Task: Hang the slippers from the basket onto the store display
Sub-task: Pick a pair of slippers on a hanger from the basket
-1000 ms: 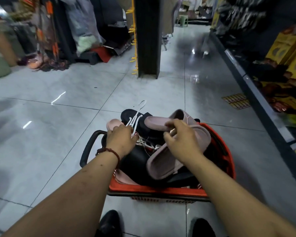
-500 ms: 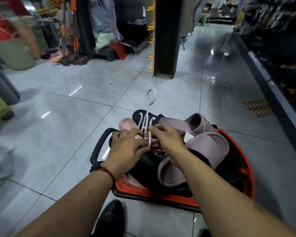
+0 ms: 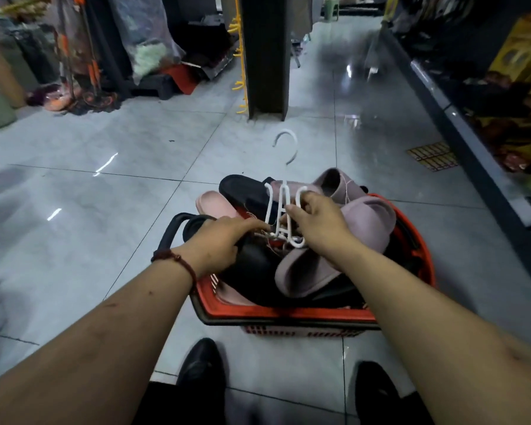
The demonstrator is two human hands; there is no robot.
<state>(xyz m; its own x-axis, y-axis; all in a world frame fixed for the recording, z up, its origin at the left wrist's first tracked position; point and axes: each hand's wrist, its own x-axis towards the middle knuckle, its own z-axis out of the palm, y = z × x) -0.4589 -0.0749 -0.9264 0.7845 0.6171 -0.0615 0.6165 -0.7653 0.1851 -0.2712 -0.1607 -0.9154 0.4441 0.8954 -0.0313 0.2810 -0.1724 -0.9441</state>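
Pinched between left hand (image 3: 224,243) and right hand (image 3: 319,223), both curled on it, above red plastic basket (image 3: 288,315): white plastic hanger (image 3: 269,204). Runs lengthwise away from the body, hook end farthest.

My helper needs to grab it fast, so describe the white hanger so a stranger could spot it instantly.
Find the red basket on the grey tiled floor, heaped with slippers. Rising from that heap, in the grip of the right hand, is the white hanger. It alone is thin white plastic with a hook on top, among chunky pink, mauve and black slippers.
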